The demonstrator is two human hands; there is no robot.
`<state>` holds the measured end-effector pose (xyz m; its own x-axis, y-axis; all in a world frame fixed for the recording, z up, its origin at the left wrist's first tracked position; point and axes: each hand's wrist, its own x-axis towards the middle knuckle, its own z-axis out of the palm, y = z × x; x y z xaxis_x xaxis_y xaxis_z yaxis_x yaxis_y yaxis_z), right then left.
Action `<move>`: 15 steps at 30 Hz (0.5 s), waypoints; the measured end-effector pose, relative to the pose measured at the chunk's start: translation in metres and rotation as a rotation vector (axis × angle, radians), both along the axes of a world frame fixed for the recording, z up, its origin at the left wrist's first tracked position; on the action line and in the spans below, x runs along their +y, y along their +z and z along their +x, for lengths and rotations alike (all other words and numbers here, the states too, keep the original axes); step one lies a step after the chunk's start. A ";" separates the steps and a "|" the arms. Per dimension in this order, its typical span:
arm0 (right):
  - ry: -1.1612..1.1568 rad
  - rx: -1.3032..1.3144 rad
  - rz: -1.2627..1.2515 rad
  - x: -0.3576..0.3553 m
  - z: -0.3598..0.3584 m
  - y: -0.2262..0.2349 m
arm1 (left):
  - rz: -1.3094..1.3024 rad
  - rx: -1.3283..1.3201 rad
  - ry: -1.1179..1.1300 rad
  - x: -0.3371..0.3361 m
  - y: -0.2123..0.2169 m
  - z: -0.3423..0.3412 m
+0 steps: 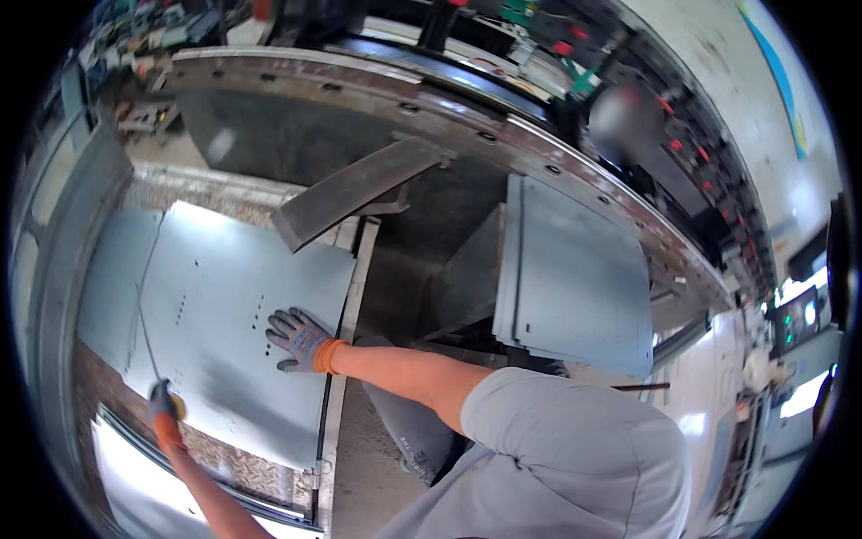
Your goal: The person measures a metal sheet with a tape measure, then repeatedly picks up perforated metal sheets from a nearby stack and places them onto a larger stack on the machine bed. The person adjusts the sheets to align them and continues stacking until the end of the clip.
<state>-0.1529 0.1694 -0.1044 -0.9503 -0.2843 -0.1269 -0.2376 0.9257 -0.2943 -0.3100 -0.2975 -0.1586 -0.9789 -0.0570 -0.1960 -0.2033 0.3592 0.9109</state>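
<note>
A large blue-grey sheet metal panel (215, 305) with small punched holes lies flat at the left, over another sheet (115, 269). My right hand (301, 340), in a grey glove with an orange cuff, rests on the panel near its right edge. Its fingers are spread and hold nothing. At the panel's near left edge, my left hand (163, 406), gloved alike, is closed around a yellow object (180, 409) that looks like a tape measure. From it a thin straight strip (148, 337) reaches away along the panel's left side. The fingers partly hide the yellow body.
A stack of metal sheets (579, 269) stands to the right, below the long machine beam (485, 135). Between the two lies a bent metal piece (359, 189). More sheets (153, 472) sit at the near left. A grey metal rail (67, 260) bounds the far left.
</note>
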 end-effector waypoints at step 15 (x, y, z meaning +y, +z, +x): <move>-0.019 0.039 -0.535 0.098 0.219 0.197 | 0.649 -0.298 0.059 0.308 0.024 0.275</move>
<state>0.0662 0.2678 0.0922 -0.9571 -0.2820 0.0665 -0.2422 0.6529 -0.7177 -0.0348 0.0108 -0.1349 -0.8776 0.1107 -0.4664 -0.4786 -0.2553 0.8401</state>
